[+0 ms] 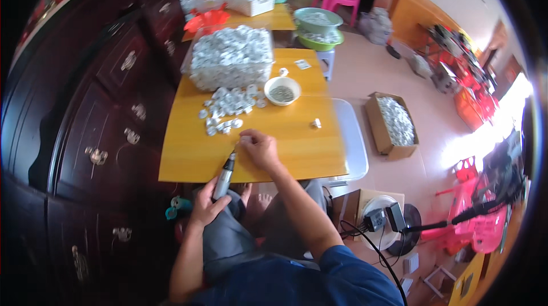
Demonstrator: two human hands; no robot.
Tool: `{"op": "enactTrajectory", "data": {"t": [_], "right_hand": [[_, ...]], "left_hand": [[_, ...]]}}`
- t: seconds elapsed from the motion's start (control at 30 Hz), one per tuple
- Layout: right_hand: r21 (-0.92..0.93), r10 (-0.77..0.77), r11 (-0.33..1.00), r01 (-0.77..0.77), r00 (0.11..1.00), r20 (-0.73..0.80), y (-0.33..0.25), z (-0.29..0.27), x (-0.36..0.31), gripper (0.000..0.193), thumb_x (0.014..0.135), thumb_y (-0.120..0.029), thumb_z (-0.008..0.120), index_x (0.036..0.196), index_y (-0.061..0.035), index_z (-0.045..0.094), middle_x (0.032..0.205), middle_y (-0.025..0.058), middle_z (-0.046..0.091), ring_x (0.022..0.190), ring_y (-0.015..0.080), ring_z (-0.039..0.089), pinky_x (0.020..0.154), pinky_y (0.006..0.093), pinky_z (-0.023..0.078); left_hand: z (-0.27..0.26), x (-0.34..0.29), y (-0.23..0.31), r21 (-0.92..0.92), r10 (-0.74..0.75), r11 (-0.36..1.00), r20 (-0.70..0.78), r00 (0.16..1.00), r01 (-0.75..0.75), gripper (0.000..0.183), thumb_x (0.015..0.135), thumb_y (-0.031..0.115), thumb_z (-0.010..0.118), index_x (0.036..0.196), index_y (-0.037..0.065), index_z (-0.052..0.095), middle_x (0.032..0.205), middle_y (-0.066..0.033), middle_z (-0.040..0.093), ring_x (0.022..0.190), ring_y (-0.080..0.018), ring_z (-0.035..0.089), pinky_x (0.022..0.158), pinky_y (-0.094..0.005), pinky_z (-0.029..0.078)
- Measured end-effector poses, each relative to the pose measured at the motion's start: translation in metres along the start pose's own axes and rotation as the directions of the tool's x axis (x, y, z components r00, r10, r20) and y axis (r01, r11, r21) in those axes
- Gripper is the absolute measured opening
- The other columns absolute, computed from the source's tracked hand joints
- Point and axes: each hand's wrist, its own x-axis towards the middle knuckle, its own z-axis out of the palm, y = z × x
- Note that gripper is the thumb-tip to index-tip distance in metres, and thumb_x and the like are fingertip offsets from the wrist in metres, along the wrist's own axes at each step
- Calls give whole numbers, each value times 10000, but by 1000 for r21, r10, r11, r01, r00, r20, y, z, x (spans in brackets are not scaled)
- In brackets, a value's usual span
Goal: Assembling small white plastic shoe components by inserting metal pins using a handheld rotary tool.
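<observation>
My left hand (pixel 205 204) is wrapped round a grey electric screwdriver (pixel 223 183) with a black nose, just past the table's near edge. The driver slants up, its tip close to the fingers of my right hand (pixel 261 149). That hand is closed in a pinch on a small whitish piece (pixel 245 139), mostly hidden by the fingers; its exact kind is unclear. Farther along the yellow table (pixel 188 155) lies a loose pile of small white and clear plastic pieces (pixel 228 102). Beside the pile stands a white bowl (pixel 282 80) of tiny metal-coloured parts, perhaps screws.
Behind the pile, a clear bin (pixel 231 72) is heaped with similar pieces. One lone white piece (pixel 317 123) lies at the table's right. On the floor stands a cardboard box (pixel 379 129) of pieces. Dark cabinets (pixel 108 112) line the left; cables and adapters (pixel 377 220) sit low right.
</observation>
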Motion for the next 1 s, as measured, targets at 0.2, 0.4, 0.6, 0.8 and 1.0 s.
{"op": "enactTrajectory", "data": {"t": [0.2,0.4,0.6,0.8,1.0], "right_hand": [[101,59,992,-70,993,104,0,-14,-2,217,804,-67,706,1018,-47,736,769,46,696,691,81,612,655,244,511],[26,138,989,-144,975,176,-9,-15,-2,219,802,-60,706,1019,-46,735,768,15,680,695,47,584,655,221,496],[76,140,985,-154,976,165,-8,-15,-2,249,797,-52,715,1046,-44,727,791,-2,688,688,42,578,656,215,494],[31,151,987,-158,975,164,-15,-16,-2,249,791,-49,725,1041,-40,726,806,11,701,684,54,589,662,224,503],[17,106,994,-110,984,144,-13,-16,-4,248,785,-44,725,1033,-47,731,808,27,708,676,63,595,662,230,506]], "left_hand": [[0,4,-4,93,103,990,26,994,-105,630,832,134,709,1388,-20,458,917,-15,585,643,-55,545,602,-231,467],[-4,1,22,153,-52,987,66,996,42,657,842,215,718,1376,-55,447,1188,-138,630,1082,-156,591,945,-304,455],[1,5,15,107,-83,992,78,994,74,624,843,221,717,1355,-42,474,1194,-140,631,1100,-161,590,956,-310,451],[5,7,8,101,111,989,10,994,-111,368,885,201,686,1196,38,576,854,-9,675,729,-76,629,694,-261,515],[1,6,13,133,-55,990,65,996,46,634,837,251,724,1356,-18,481,1160,-138,655,1065,-164,617,926,-314,475]]}}
